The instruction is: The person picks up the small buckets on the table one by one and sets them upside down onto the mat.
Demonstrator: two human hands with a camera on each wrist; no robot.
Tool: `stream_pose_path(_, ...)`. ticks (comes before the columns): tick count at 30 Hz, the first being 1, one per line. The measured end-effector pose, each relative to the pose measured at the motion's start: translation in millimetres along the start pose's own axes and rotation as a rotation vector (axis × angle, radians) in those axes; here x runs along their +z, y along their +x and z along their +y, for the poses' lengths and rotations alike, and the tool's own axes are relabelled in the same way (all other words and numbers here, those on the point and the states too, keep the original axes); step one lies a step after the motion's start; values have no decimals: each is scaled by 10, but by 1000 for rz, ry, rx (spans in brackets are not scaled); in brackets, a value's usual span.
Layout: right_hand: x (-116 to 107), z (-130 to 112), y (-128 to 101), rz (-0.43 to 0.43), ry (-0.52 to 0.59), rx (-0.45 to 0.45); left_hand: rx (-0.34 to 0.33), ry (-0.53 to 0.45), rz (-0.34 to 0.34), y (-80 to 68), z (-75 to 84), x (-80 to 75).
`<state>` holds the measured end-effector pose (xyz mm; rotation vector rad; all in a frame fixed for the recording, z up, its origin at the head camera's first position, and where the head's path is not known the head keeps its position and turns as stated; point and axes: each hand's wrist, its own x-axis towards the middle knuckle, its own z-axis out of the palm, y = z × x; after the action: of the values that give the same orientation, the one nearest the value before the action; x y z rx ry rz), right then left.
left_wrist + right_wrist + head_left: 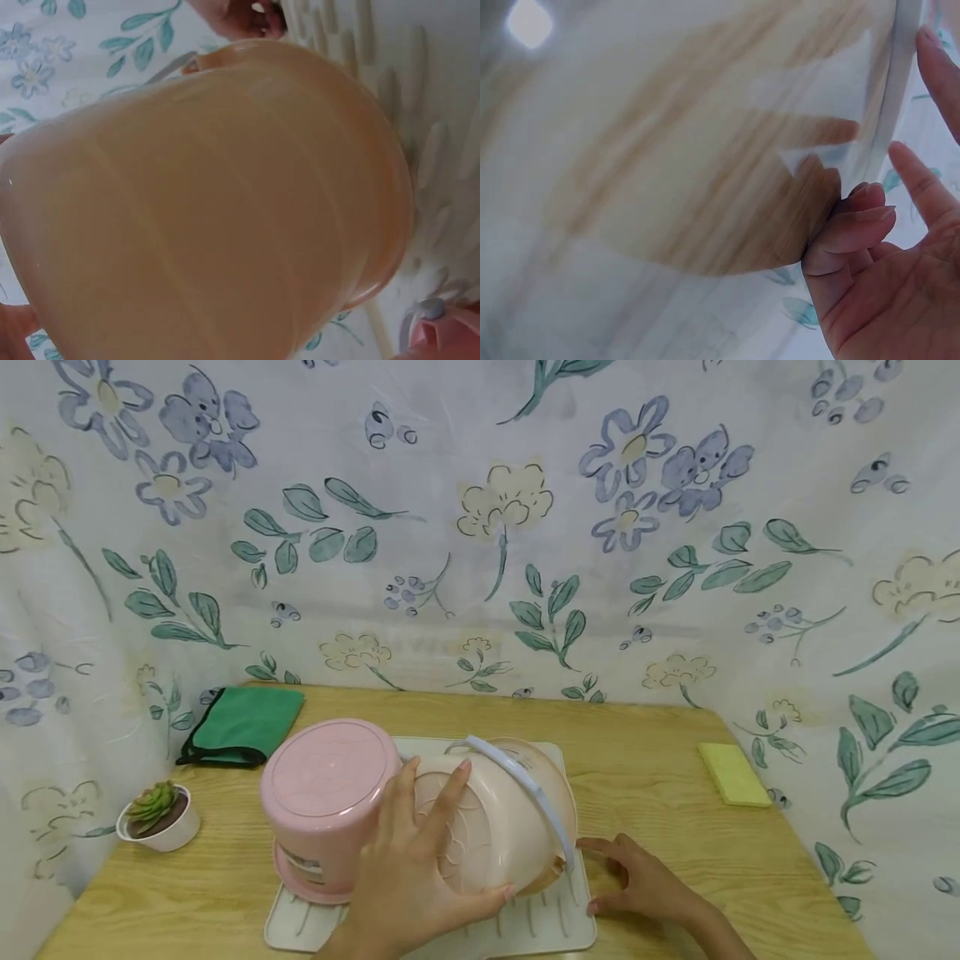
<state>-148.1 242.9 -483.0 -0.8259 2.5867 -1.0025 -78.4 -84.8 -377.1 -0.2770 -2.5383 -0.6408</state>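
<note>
The peach bucket [495, 827] lies tipped on its side on the white drying mat [540, 927], bottom turned toward the person, mouth pointing away and to the right, so its long axis goes near-to-far w/ a slant. Left hand [416, 868] is on it: fingers spread flat over the bottom, nothing curled round. Right hand [637, 881] rests on the mat edge just beside the rim, fingers relaxed and apart, holding nothing. The pale handle [525, 785] arcs over the rim side. Pink bucket [326, 802] stands upside down, touching on the left
</note>
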Motion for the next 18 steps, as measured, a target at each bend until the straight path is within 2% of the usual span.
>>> stream_pose_path(7,-11,-9,8,-4,-1,-10,-91,157,-52,89,114,100)
stream_pose_path(14,14,25,14,-8,9,-21,-98,219,-65,189,144,149)
stream_pose_path(18,8,36,9,-11,7,-15,-69,247,-27,278,129,195)
